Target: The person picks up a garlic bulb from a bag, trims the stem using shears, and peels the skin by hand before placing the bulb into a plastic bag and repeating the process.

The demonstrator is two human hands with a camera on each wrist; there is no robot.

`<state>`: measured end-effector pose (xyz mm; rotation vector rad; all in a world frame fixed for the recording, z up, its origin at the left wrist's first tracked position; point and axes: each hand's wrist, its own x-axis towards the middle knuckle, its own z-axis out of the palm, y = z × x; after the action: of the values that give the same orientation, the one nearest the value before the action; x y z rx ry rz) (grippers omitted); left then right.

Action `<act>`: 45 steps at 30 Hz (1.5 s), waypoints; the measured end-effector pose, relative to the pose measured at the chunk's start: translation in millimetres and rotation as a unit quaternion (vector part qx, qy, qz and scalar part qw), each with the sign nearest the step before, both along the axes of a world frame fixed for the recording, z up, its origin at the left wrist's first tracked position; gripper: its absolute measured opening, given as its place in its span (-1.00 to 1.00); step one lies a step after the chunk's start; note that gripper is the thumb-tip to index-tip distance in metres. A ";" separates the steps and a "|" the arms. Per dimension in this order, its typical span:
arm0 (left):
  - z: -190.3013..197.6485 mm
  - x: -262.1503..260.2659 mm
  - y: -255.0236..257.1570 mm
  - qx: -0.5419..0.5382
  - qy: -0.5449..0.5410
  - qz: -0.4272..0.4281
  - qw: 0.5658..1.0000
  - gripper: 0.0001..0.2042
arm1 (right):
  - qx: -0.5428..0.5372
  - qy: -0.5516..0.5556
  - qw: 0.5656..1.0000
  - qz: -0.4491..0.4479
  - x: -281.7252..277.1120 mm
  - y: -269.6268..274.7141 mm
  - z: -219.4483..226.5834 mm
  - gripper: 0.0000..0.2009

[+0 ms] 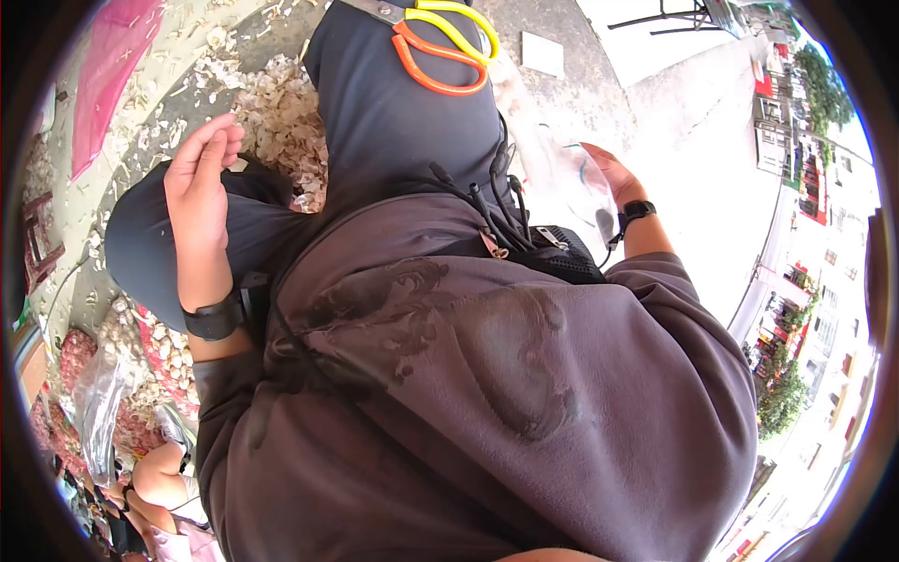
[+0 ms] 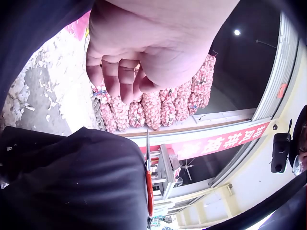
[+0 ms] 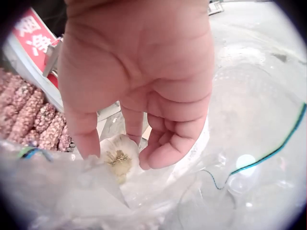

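My right hand holds a garlic bulb between thumb and fingers, its root end facing the camera. A clear plastic bag with a blue-green line along it lies around that hand; its film partly covers the bulb. In the head view the right hand is at the bag, its fingertips hidden. My left hand hovers over the left leg, fingers loosely bent, holding nothing. Scissors with one yellow and one orange handle lie on dark trousers at the knee.
Garlic skins are heaped beside the legs and scattered over the floor. Mesh sacks of garlic stand in a row. Bagged garlic lies at the left, near another person's leg. A pale square tile lies ahead.
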<state>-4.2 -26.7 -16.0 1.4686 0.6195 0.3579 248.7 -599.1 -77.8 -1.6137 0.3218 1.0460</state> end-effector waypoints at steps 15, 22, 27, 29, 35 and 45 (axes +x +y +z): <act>0.9 3.2 -1.8 0.002 -0.004 -0.016 1.000 -0.77 | 0.023 -0.071 0.985 0.156 -51.6 108.8 -16.3 -0.80; -1.5 -2.8 3.3 0.004 -0.007 0.000 1.000 -0.77 | -0.253 0.013 0.873 0.417 -67.6 3.2 7.1 -0.76; 1.4 -0.7 -1.2 0.008 -0.002 -0.016 1.000 -0.76 | -0.039 -0.236 0.896 0.375 -92.0 35.2 -32.9 -0.73; 3.3 1.7 -2.3 0.011 -0.007 -0.018 1.000 -0.77 | 0.033 -0.233 0.943 0.235 -94.2 83.8 -16.4 -0.77; 2.9 -0.8 -2.4 0.017 -0.008 -0.019 1.000 -0.77 | 0.160 0.095 0.924 -0.333 -67.2 117.0 -26.9 -0.66; 1.8 -5.2 0.5 0.020 -0.004 -0.023 1.000 -0.76 | 0.328 -0.126 0.914 -0.201 -31.6 39.0 -75.6 -0.52</act>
<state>-9.4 -26.2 -14.2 1.5165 0.5742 0.3426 217.0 -560.1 -153.4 -0.9934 0.0977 0.5321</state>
